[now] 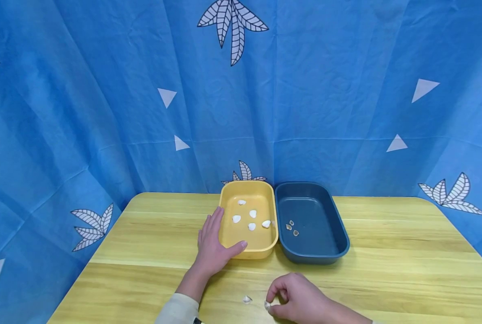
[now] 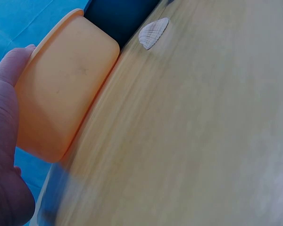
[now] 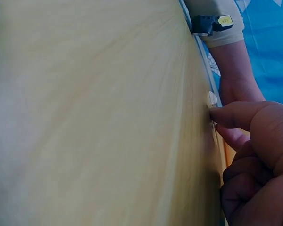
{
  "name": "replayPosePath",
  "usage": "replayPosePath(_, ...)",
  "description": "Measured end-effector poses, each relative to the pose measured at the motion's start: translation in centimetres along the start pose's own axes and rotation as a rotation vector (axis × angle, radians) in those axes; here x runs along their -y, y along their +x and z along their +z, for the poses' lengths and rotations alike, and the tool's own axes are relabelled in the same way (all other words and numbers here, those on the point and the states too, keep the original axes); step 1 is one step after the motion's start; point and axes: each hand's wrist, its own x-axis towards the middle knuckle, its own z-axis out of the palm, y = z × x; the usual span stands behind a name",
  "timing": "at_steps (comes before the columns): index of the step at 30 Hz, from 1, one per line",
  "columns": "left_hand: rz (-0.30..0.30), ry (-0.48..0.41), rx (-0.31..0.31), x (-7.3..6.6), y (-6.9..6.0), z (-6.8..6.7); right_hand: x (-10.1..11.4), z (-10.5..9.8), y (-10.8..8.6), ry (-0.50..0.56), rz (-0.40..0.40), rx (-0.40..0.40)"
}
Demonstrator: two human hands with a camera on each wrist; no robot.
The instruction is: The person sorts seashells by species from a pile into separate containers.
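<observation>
My right hand (image 1: 299, 299) pinches a small seashell (image 1: 267, 305) between thumb and forefinger at the tabletop; in the right wrist view the fingertips mostly hide it. A ribbed white seashell (image 1: 246, 299) lies on the table just left of that hand, and the left wrist view shows a ribbed seashell (image 2: 153, 33) near the trays. My left hand (image 1: 214, 249) rests against the near left corner of a yellow tray (image 1: 246, 254), fingers extended along its left side and thumb on the front rim. Inside this tray lie several white seashells (image 1: 252, 226).
A dark blue tray (image 1: 313, 259) stands against the yellow tray's right side, with three small brownish shells (image 1: 295, 233) at its left. Both trays sit near the back of the wooden table (image 1: 407, 256). Behind them hangs a blue patterned curtain (image 1: 326, 90).
</observation>
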Motion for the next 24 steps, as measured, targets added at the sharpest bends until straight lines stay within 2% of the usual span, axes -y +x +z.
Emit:
replayPosePath(7, -0.001, -0.009, -0.003, -0.02, 0.00, 0.08, 0.04, 0.00, 0.09, 0.026, 0.013, 0.022)
replayPosePath(16, -0.002, -0.007, -0.013, 0.20, 0.02, 0.23, -0.06, 0.06, 0.19, 0.045, -0.009, 0.037)
replayPosePath(24, 0.005, -0.008, -0.008, 0.22, 0.10, 0.14, 0.08, 0.56, 0.75, 0.055, -0.077, 0.058)
